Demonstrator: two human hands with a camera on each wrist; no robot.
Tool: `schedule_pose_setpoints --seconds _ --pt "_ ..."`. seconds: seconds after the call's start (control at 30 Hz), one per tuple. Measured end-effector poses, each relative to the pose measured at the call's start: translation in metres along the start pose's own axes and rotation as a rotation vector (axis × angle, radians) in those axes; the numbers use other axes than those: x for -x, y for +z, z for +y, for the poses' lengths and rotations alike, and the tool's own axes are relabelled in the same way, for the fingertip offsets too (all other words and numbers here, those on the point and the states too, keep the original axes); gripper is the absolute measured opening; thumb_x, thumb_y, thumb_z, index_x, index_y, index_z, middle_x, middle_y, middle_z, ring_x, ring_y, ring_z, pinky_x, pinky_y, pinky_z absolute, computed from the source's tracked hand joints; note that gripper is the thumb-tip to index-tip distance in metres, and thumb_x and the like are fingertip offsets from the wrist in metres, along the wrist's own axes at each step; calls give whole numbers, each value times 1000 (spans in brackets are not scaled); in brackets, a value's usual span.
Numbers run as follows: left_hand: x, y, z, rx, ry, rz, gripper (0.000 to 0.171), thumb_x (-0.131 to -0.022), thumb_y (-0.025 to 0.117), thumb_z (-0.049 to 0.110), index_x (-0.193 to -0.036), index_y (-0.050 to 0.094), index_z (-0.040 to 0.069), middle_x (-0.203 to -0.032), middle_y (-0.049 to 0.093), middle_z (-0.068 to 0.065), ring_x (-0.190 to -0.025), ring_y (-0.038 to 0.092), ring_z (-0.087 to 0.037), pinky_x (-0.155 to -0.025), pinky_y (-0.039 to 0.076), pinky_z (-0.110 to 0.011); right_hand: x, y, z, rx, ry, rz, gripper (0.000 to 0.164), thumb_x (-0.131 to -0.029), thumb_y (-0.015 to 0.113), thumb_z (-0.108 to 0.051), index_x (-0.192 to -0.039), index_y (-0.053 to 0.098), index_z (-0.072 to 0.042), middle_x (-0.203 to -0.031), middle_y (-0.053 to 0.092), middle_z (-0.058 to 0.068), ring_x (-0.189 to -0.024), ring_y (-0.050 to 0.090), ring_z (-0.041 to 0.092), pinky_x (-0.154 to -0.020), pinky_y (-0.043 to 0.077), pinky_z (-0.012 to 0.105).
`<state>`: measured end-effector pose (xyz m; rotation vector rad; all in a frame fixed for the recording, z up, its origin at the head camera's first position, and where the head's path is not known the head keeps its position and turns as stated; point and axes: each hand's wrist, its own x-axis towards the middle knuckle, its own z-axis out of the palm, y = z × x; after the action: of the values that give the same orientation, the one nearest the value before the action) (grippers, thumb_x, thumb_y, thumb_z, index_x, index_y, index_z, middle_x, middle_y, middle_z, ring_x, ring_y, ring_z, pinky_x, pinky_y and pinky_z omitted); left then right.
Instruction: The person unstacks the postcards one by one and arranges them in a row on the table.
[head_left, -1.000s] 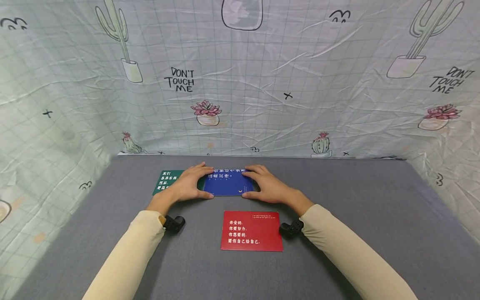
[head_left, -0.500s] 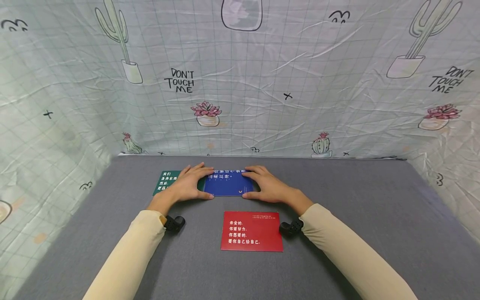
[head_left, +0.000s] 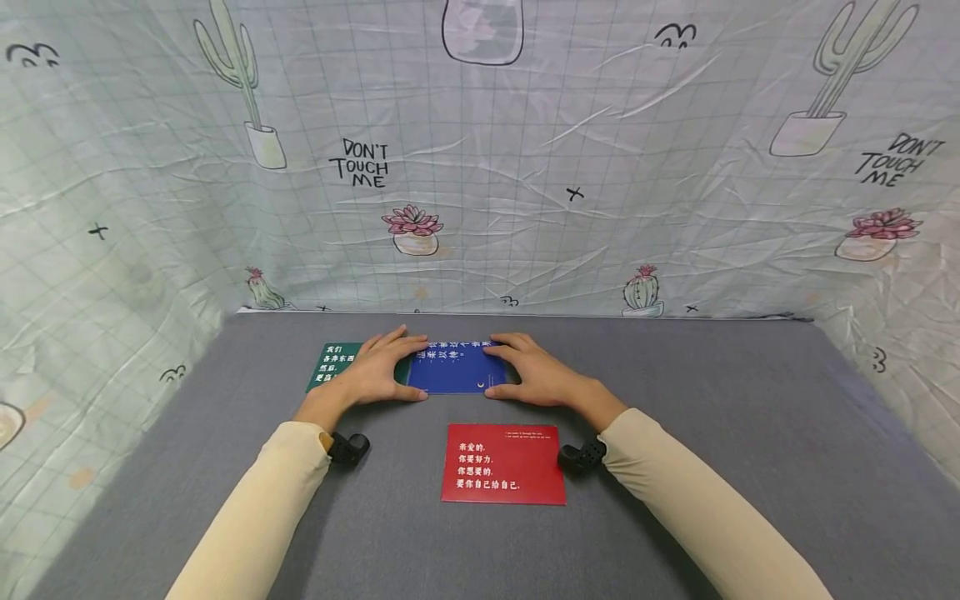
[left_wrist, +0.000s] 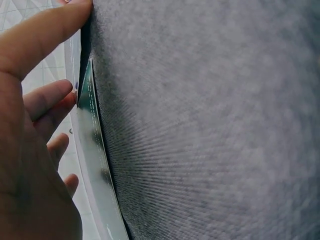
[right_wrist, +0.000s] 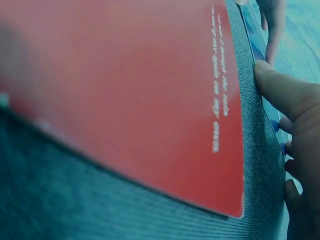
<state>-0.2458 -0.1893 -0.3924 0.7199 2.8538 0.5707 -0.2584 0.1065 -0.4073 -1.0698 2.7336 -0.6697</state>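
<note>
We have both hands half-spread, grasping the blue Chinese-lettered card (head_left: 453, 375) between thumbs on the near edge and fingers at the far edge: left hand (head_left: 381, 367) at the card's 9 o'clock, right hand (head_left: 542, 373) at its 3 o'clock. We put that card at 11 o'clock from the red card (head_left: 504, 463), which lies flat on the grey tabletop (head_left: 420, 542). Green card (head_left: 330, 362) at 9 o'clock, partly hidden by the left hand; we can't tell whether blue overlaps it. Cloth backdrop (head_left: 495, 133) at 12 shows printed potted cacti.
</note>
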Motion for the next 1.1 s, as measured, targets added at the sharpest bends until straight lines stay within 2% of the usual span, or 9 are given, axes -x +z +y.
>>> schedule_pose_setpoints --seconds 0.5,0.8,1.1 --pt "-1 0 2 -11 -9 -7 83 -74 74 44 -144 44 9 -151 36 -9 -144 11 -32 -112 5 -57 2 -4 -3 -12 6 -3 73 -86 66 -47 -145 42 -11 -152 27 12 -138 23 28 -108 31 48" --pt "5 -3 2 53 5 43 87 -77 71 50 -146 40 8 -152 33 -11 -144 12 -32 -111 8 -60 7 -13 -3 -40 -2 19 74 -85 67 -48 -145 41 -13 -153 26 13 -139 23 28 -106 32 51" --pt "14 -7 19 33 73 105 86 -78 72 48 -146 39 8 -152 32 -11 -143 16 -33 -109 12 -62 23 -30 -10 -48 -27 53 75 -85 69 -45 -147 39 -16 -153 25 11 -140 20 28 -103 35 54"
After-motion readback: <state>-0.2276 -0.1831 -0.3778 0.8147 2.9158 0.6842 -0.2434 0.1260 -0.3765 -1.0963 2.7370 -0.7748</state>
